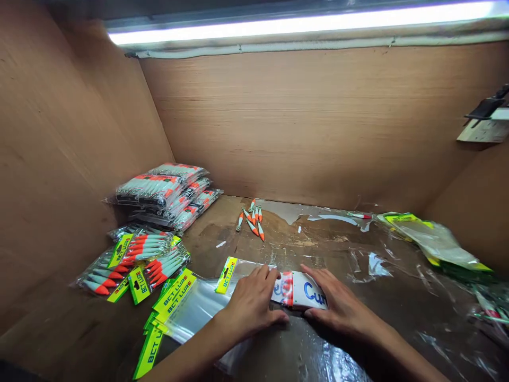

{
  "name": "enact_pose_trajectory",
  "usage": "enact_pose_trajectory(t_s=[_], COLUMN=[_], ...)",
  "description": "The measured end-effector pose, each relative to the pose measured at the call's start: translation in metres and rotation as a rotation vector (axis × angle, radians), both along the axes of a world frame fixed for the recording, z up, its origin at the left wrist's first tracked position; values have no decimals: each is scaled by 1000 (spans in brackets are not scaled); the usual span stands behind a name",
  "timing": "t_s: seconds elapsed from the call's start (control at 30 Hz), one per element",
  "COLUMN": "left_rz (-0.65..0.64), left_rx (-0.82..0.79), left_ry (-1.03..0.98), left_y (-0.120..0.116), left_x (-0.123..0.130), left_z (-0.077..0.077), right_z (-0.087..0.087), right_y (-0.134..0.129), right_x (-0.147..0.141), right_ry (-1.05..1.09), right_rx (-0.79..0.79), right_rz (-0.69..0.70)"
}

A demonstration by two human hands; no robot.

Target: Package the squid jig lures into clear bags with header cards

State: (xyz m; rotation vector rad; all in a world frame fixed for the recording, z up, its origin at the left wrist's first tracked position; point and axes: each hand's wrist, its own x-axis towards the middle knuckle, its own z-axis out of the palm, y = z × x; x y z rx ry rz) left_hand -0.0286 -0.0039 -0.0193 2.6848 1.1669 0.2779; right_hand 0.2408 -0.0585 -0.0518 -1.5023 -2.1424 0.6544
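Low over the table, my left hand (254,297) is closed palm-down on a clear plastic bag (245,269) with a yellow-green "BCT LURE" header. My right hand (338,300) grips the right end of a white strip (312,292) with blue handwriting and an orange-red band. The strip's left end runs under my left fingers at the bag's right end; I cannot tell how far it lies inside the bag. Flat clear bags (199,307) with the same header are fanned out left of my left wrist, partly under my forearm.
Packed bundles of lures (159,191) are stacked at the back left, with smaller filled bags (147,254) in front. Several loose orange-and-white lures (254,217) lie near the back wall. More clear packaging (437,244) lies at right. A socket (483,130) is on the right wall.
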Motion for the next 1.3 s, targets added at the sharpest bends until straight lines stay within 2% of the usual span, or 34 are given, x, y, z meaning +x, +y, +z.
enact_pose_trajectory(t_s=[0.17,0.43,0.57,0.7,0.83,0.93,1.0,1.1,1.3], left_rz=[-67,-107,-124,-112,-174,-202,-243,-311,-379], left_rx=[85,161,199,171,131,86,60,49,44], left_ry=[67,-68,-119,-160,-148,-217,-244,-211,-184], left_y=[-3,-15,-20,-21,-25,-27,-27,-25,-27], left_x=[5,10,14,16,20,20,17,12,13], left_z=[-2,-11,-16,-17,-17,-17,-18,-21,-28], right_z=[4,10,14,18,25,27,25,20,13], right_y=[-2,-7,-9,-10,-12,-12,-10,-7,-5], right_x=[-4,-15,-23,-23,-25,-26,-24,-18,-11], right_ry=[6,-29,-123,-219,-190,-197,-209,-204,-167], right_rx=[-20,26,92,95,128,157,148,116,126], right_rz=[-23,-5,35,61,55,105,124,74,40])
